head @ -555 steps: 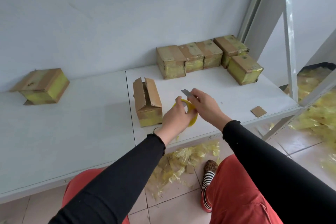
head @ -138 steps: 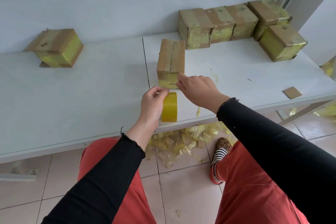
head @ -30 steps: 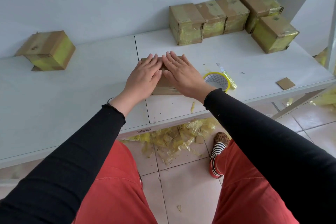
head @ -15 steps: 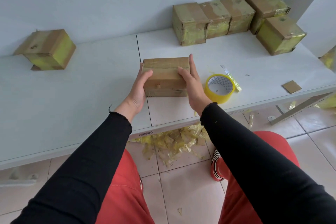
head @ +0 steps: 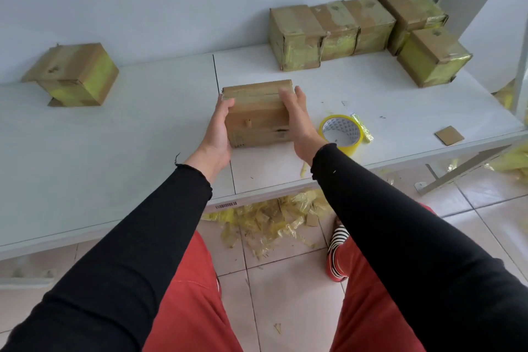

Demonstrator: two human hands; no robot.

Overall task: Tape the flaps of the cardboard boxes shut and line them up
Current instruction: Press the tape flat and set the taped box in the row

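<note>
Left hand [head: 218, 128] and right hand [head: 298, 120] clasp opposite ends of the brown rectangular cardboard box [head: 257, 114], fingers curled over its top edges. It looks light and stiff, best held by those ends. The yellow tape roll [head: 341, 133] lies just right of it.

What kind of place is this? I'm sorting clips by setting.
Probably a makeshift packing spot in a plain tiled room: a bare white table against a wall, taped cardboard boxes lined up on it, and yellow tape scraps littering the floor.

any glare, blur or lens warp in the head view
Head view: soft even daylight, faint shadows under the held box; mild sheen on the yellow-taped boxes; wide-angle warp bows the table edge; right fingertips slightly blurred.
</note>
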